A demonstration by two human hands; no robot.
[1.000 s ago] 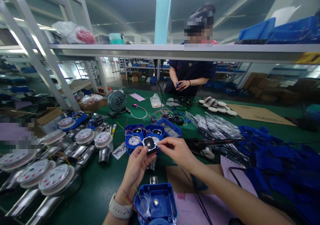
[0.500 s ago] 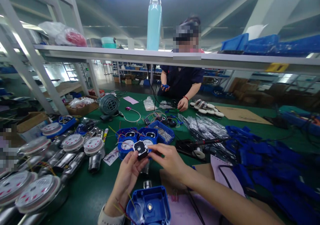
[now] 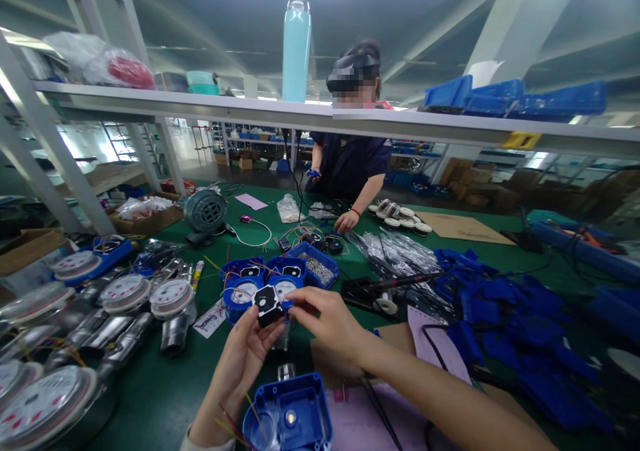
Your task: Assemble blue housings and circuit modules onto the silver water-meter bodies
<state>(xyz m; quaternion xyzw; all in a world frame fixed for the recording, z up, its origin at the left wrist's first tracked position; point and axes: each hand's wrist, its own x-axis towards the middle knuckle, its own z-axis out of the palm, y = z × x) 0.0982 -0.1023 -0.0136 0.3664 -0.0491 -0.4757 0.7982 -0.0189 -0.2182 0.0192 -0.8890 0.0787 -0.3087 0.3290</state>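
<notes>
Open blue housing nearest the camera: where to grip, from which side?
I'd pinch the right wall of the blue housing, coming from the right and above. Its open top faces up, so a finger could go inside and the thumb outside. Its left side looks worse: coloured wires trail there, close to the left forearm.

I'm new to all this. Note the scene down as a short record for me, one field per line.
Left hand: holds black-and-white module
Right hand: fingertips beside the module's edge; contact unclear
Nearest the person: open blue housing
Beyond the module: two blue housings; tray of small metal pieces
Picture left: round dials on metal bodies
Picture right: heap of blue parts
Shelf: teal bottle, upright
Across the table: co-worker, holding something blue
</notes>
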